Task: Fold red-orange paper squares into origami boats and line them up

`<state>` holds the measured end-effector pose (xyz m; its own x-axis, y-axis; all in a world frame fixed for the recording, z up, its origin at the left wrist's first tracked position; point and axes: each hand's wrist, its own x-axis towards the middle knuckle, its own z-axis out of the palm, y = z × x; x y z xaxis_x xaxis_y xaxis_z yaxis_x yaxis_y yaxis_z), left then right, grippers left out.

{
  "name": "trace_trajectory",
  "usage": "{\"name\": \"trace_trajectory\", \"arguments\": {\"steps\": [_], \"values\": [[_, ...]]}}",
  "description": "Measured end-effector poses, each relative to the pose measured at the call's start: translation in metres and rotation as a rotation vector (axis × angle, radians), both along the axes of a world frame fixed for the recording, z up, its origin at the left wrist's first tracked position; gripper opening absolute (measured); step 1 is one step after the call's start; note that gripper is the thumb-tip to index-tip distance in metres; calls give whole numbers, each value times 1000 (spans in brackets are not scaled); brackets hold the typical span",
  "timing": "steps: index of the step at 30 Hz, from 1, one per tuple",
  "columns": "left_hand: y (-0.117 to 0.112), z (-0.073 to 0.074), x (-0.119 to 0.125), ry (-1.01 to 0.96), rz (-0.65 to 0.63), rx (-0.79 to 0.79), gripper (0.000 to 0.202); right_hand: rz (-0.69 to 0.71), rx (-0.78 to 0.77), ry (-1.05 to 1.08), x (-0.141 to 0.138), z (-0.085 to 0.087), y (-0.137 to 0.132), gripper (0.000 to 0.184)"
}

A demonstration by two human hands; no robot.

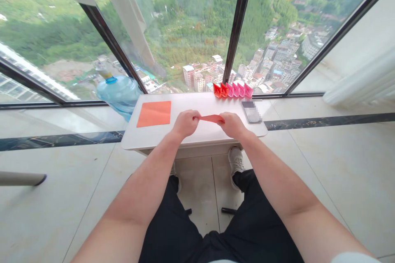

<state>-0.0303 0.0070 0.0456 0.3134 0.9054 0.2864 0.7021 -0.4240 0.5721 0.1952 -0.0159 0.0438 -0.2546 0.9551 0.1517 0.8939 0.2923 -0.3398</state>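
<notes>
My left hand [186, 123] and my right hand [232, 124] are both closed on a folded red paper strip [210, 118], each pinching one end, just above the small white table [197, 137]. A flat orange paper square [154, 113] lies on the table to the left of my left hand. A row of several folded paper shapes [233, 90], red and pink, stands along the table's far edge by the window.
A phone [252, 111] lies on the table right of my right hand. A large blue water bottle [119, 92] sits on the floor at the table's left. Floor-to-ceiling glass stands right behind the table. My knees and shoe [236, 160] are below it.
</notes>
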Motion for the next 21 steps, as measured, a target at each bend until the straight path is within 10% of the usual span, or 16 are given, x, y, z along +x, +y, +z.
{"name": "trace_trajectory", "arguments": {"steps": [5,9,21], "values": [[0,3,6,-531,126,-247,6,-50,-8,321,-5,2,-1,13],[7,2,21,-1058,40,-567,29,-112,-156,753,-10,-2,9,18],[19,-3,33,-1174,221,-503,30,-241,-383,1090,-20,-5,17,30]]}}
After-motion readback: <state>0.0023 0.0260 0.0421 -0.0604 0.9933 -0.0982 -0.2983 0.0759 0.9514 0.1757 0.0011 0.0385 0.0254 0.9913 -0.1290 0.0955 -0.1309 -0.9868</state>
